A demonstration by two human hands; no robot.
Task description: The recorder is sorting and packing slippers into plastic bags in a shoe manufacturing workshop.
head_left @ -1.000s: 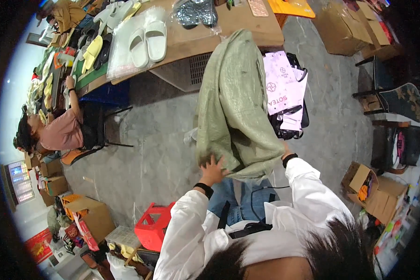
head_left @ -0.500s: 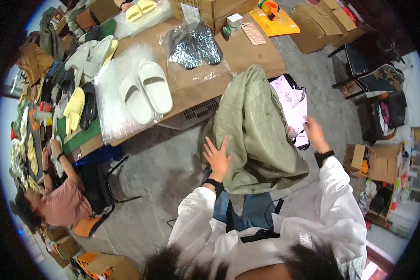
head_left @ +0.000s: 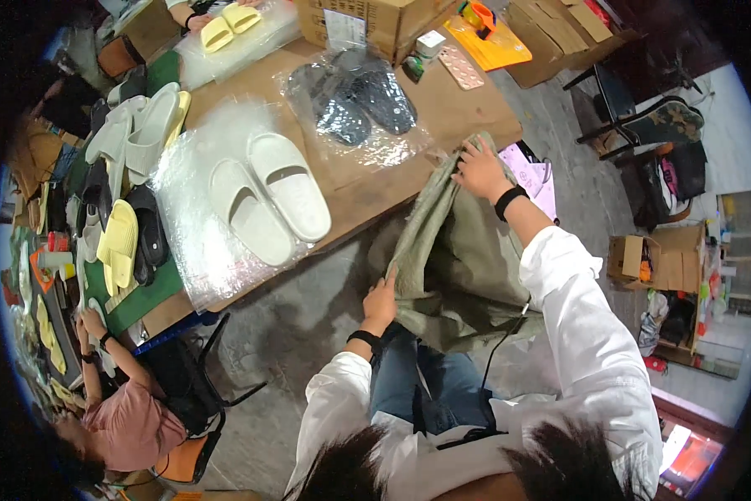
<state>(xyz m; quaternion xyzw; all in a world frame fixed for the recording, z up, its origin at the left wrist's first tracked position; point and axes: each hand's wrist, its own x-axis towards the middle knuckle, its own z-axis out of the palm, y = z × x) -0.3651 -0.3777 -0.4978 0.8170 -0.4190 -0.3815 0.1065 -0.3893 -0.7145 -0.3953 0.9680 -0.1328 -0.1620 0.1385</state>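
In front of me hangs a large olive-green woven sack [head_left: 463, 267], its mouth spread so that the dark inside shows. My left hand [head_left: 379, 302] grips the sack's near-left rim, fingers closed on the fabric. My right hand [head_left: 481, 169] holds the rim at the far side, close to the table corner, with its fingers bent over the edge. Behind the sack, a pink printed bag [head_left: 532, 177] is partly hidden. On the table [head_left: 467, 108] to the left lie a pair of pale grey slides [head_left: 271, 199] on clear plastic wrap and dark slippers [head_left: 354, 96] in a clear bag.
A cardboard box [head_left: 371, 25], a pink phone case [head_left: 461, 67] and an orange board [head_left: 492, 42] lie at the table's far end. Several loose slides [head_left: 133, 159] crowd the left. A seated person [head_left: 137, 422] works at lower left. Chairs [head_left: 642, 125] stand at right.
My right hand has moved from beside the pink bag up to the sack's far rim and closed on it. My left hand, spread before, now grips the rim. The sack's mouth has opened.
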